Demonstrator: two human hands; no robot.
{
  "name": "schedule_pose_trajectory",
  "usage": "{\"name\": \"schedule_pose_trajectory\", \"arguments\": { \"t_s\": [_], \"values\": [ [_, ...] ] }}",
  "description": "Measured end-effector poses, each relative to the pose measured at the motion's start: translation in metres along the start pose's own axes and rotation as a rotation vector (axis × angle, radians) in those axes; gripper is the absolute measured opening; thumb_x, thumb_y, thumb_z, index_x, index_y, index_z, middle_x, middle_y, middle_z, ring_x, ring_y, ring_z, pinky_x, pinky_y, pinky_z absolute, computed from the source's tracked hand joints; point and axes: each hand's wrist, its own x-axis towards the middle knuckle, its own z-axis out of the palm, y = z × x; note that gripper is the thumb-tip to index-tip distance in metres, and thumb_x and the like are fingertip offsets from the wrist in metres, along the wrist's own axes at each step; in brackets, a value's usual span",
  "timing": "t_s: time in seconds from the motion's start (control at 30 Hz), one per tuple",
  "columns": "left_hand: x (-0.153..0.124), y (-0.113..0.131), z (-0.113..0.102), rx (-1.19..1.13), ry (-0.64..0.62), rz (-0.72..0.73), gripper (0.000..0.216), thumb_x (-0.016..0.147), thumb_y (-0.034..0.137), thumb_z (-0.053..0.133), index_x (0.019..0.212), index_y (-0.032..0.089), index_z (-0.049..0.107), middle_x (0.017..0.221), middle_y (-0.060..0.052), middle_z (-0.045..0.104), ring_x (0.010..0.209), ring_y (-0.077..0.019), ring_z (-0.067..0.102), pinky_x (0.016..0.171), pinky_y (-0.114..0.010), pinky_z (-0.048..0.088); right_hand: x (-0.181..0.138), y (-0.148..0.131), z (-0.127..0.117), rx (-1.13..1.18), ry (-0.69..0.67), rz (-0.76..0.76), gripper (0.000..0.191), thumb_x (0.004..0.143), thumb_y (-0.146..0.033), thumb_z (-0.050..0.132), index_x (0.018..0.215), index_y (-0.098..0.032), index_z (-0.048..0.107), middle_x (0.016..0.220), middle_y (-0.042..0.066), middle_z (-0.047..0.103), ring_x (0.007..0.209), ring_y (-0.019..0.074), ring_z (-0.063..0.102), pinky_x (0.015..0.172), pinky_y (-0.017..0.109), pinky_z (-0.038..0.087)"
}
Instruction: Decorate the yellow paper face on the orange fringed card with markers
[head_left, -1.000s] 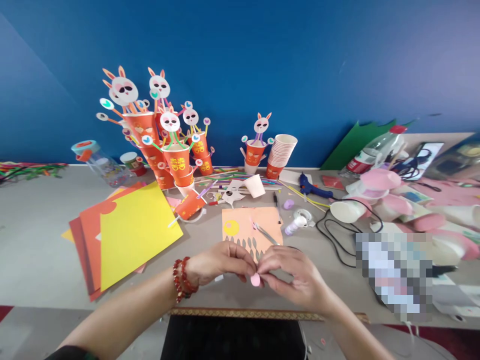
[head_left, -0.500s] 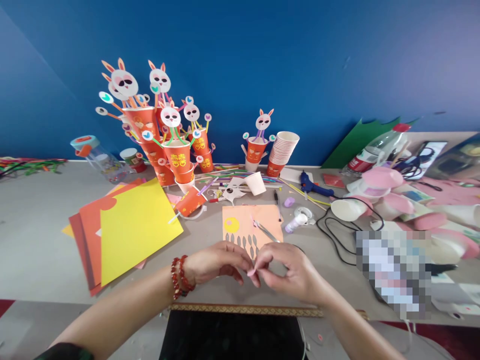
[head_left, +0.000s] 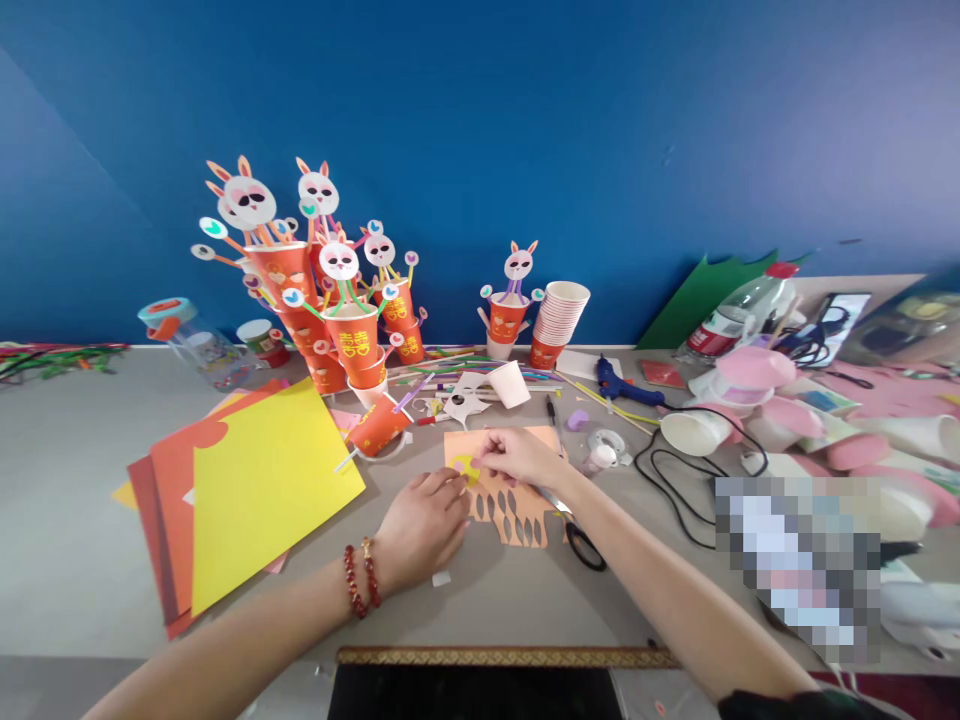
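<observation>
On the table in front of me lies a sheet of peach paper with several grey leaf shapes on it. A yellow paper circle with pink spots rests at its left side. My right hand is over the circle, its thumb and finger pinched on a small pink piece, partly hidden by the fingertips. My left hand lies palm down, fingers stretched out, with its fingertips at the lower left edge of the circle. Scissors lie beneath my right forearm, partly covered.
Red paper cups with rabbit faces stand at the back left, near coloured paper sheets. Behind are stacked cups and a blue glue gun with a black cable. Pink-and-white cups crowd the right side.
Both hands held a small pink piece together near the table's front edge. My right hand has moved forward onto the yellow circle; my left has come down flat beside it.
</observation>
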Motion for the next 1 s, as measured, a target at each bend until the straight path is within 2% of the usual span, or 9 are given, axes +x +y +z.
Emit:
{"name": "schedule_pose_trajectory", "arguments": {
  "t_s": [0.23, 0.43, 0.63, 1.0],
  "values": [
    [-0.001, -0.003, 0.011, 0.008, 0.033, 0.010, 0.026, 0.094, 0.020, 0.057, 0.118, 0.013, 0.065, 0.122, -0.016, 0.070, 0.114, -0.0309, 0.063, 0.091, -0.044, 0.052, 0.016, 0.009, 0.003, -0.047, -0.042, 0.061, 0.022, 0.078, -0.034, 0.077, 0.073, -0.018, 0.062, 0.059, -0.002, 0.067, 0.048, 0.0097, 0.059, 0.039, 0.015, 0.039],
    [0.000, -0.003, 0.011, -0.003, 0.010, -0.008, 0.023, 0.095, 0.021, 0.056, 0.115, 0.014, 0.064, 0.125, -0.015, 0.069, 0.114, -0.0306, 0.063, 0.089, -0.044, 0.052, 0.016, 0.008, 0.002, -0.062, -0.056, 0.089, 0.022, 0.081, -0.038, 0.074, 0.078, -0.018, 0.065, 0.063, 0.000, 0.071, 0.050, 0.0098, 0.060, 0.039, 0.014, 0.039],
    [0.001, -0.002, 0.010, -0.023, 0.035, -0.025, 0.020, 0.096, 0.020, 0.053, 0.110, 0.014, 0.065, 0.121, -0.015, 0.070, 0.111, -0.0304, 0.064, 0.089, -0.045, 0.053, 0.015, 0.008, 0.004, -0.115, -0.043, 0.066, 0.022, 0.081, -0.037, 0.073, 0.074, -0.019, 0.064, 0.061, 0.000, 0.071, 0.049, 0.0110, 0.062, 0.041, 0.016, 0.041],
    [0.000, -0.002, 0.009, -0.053, 0.056, -0.040, 0.022, 0.095, 0.019, 0.054, 0.114, 0.015, 0.065, 0.125, -0.013, 0.069, 0.114, -0.0307, 0.063, 0.093, -0.046, 0.053, 0.014, 0.008, 0.006, -0.197, -0.015, 0.053, 0.020, 0.083, -0.035, 0.070, 0.072, -0.020, 0.064, 0.061, -0.002, 0.071, 0.048, 0.0103, 0.061, 0.046, 0.018, 0.041]
  ]
}}
